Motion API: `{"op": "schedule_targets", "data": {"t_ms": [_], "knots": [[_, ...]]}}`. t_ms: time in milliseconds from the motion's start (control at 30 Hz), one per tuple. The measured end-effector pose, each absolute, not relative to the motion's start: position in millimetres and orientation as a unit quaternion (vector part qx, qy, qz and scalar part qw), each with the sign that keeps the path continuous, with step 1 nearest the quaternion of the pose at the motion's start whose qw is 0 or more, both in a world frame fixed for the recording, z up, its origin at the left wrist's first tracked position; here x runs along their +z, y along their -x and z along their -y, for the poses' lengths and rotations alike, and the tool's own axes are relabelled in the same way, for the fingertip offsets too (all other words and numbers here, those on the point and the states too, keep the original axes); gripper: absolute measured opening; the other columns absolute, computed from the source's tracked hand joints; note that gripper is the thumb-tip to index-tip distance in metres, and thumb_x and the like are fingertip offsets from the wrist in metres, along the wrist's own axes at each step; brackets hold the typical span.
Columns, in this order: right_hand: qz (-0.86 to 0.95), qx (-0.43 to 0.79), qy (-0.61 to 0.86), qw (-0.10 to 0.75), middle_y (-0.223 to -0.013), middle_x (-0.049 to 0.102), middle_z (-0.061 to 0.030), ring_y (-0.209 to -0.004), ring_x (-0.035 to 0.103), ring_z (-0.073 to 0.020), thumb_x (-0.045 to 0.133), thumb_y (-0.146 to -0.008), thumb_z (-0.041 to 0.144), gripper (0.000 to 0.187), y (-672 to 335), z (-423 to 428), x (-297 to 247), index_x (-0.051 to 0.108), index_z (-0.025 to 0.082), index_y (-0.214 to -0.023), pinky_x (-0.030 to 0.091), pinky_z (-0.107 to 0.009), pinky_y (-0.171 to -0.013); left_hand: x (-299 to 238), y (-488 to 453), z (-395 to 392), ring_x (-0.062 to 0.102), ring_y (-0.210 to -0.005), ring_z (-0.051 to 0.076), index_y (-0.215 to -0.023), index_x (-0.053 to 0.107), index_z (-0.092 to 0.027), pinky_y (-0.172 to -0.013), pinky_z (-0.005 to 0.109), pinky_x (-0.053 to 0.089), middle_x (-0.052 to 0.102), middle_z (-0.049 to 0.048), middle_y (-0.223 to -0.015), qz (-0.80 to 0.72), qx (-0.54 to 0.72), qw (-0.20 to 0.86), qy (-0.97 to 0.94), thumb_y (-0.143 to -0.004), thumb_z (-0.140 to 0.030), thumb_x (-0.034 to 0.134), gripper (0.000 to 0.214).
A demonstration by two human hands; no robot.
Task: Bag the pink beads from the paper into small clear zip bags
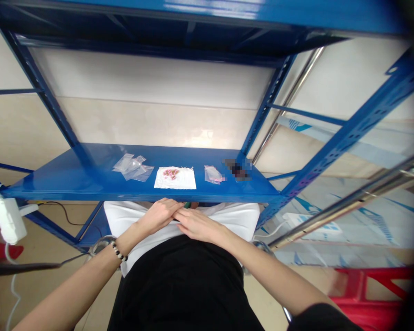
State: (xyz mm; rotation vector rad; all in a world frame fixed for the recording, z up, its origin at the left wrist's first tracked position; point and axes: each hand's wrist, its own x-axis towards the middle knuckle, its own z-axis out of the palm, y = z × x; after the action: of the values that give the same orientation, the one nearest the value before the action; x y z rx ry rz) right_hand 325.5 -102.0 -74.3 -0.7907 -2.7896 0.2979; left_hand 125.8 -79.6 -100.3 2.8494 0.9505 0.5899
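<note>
"Where do we find the hands this morning?"

"At the waist, just below the front edge of a blue steel shelf. The left hand, a beaded bracelet at its wrist, and the right hand meet over a white top and a black garment, fingers laid together, tips overlapping."

"Are they pinching anything?"

"A green sliver shows at the fingertips. The fingers hide most of it, so we cannot tell whether either hand grips it."

"And on the shelf?"

"Left to right, we count clear plastic bags, a white sheet bearing pink beads, a small bag with a pink strip and a blurred object. The sheet lies nearest the hands, just above them and not touching."

"What surrounds the scene?"

"A white adapter hangs on its cord at far left, a red stool stands at lower right, and a chrome pole rises behind the shelf's upright."
</note>
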Motion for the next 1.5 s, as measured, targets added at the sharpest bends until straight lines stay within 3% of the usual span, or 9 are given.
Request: {"op": "schedule_targets", "data": {"t_ms": [233,367,667,1233,1500], "knots": [[0.953,0.118,0.259,0.099,-0.128,0.059,-0.0121,-0.119,0.055,-0.0218,0.055,-0.089,0.014,0.037,-331,96,-83,0.053,0.017,-0.126,0.046,-0.036,-0.097,-109,-124,67,0.062,-0.105,0.024,-0.125,0.059,-0.018,-0.093,0.037,0.045,0.069,0.0098,-0.112,-0.306,0.207,0.093,-0.925,-0.092,-0.030,0.053,0.035],[0.957,0.102,0.251,0.105,-0.131,0.057,-0.0109,-0.117,0.055,-0.0207,0.051,-0.091,0.014,0.039,-332,98,-75,0.052,0.020,-0.130,0.046,-0.035,-0.095,-112,-123,64,0.063,-0.102,0.023,-0.125,0.058,-0.019,-0.090,0.035,0.046,0.069,0.0086,-0.109,-0.327,0.205,0.110,-0.916,-0.091,-0.024,0.053,0.035],[0.962,0.066,0.252,0.077,-0.103,0.066,-0.0114,-0.098,0.062,-0.0215,0.054,-0.091,0.018,0.014,-326,101,-77,0.060,0.013,-0.103,0.049,-0.034,-0.086,-108,-137,78,0.060,-0.092,0.025,-0.099,0.058,-0.017,-0.082,0.036,0.042,0.066,0.0080,-0.092,-0.317,0.181,0.081,-0.927,-0.092,-0.023,0.048,0.014],[0.954,0.017,0.296,0.050,-0.087,0.070,-0.0131,-0.086,0.063,-0.0233,0.054,-0.088,0.015,0.016,-316,107,-98,0.068,0.010,-0.085,0.047,-0.034,-0.083,-118,-148,84,0.055,-0.087,0.025,-0.090,0.051,-0.019,-0.079,0.036,0.043,0.060,0.0082,-0.088,-0.327,0.161,0.053,-0.930,-0.086,-0.018,0.047,0.005],[0.958,0.004,0.282,0.048,-0.090,0.069,-0.0131,-0.093,0.062,-0.0245,0.050,-0.089,0.012,0.017,-315,109,-97,0.066,0.011,-0.090,0.045,-0.037,-0.087,-109,-147,87,0.053,-0.084,0.025,-0.090,0.051,-0.019,-0.077,0.036,0.042,0.060,0.0076,-0.087,-0.324,0.164,0.046,-0.931,-0.085,-0.018,0.049,0.006]]}}
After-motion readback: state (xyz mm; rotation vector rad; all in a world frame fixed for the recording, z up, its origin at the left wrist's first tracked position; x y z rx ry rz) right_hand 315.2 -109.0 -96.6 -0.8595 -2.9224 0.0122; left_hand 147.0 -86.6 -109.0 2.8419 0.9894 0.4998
